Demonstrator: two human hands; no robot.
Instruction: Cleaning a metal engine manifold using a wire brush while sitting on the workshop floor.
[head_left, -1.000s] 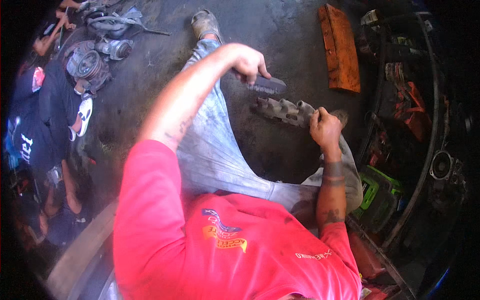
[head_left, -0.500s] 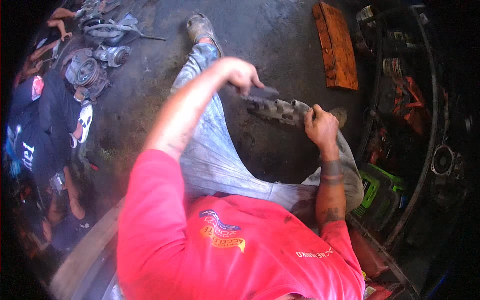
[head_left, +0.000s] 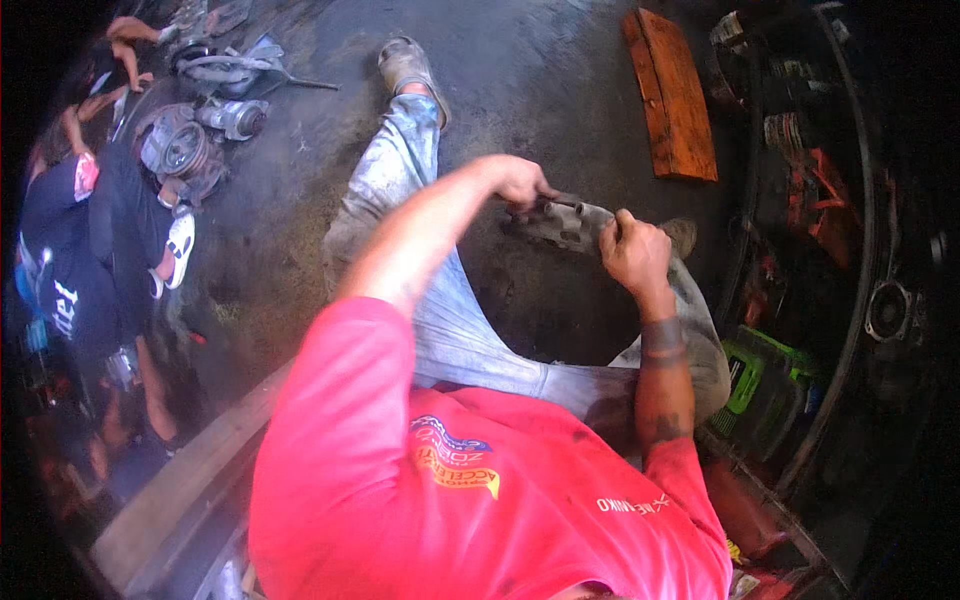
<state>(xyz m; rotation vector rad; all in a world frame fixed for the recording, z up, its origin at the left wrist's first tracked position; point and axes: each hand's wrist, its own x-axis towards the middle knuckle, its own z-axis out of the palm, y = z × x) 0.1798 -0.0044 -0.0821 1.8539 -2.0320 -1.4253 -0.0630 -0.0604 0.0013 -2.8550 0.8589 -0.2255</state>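
My left hand (head_left: pixel 520 182) is closed, with a thin dark tool (head_left: pixel 564 199) in its fingers; the exact kind cannot be made out. That tool lies along the upper edge of a long grey metal part (head_left: pixel 568 230) with round holes and a blocky, cast-looking surface. Gripping the part's right end is my right hand (head_left: pixel 638 252), its fingers curled and the thumb on top. The part sits between my spread legs, above the dark floor, and its left end is partly hidden under my left hand.
An orange-brown wooden block (head_left: pixel 672 95) lies at the far right. Dirty machine parts (head_left: pixel 185 150) are on the floor at left, close to another person (head_left: pixel 100 240). A metal rack (head_left: pixel 868 200) and a green-and-black case (head_left: pixel 760 380) stand at right.
My left hand has moved right and slightly down, bringing the tool onto the metal part's upper edge. The right hand keeps its grip almost in place.
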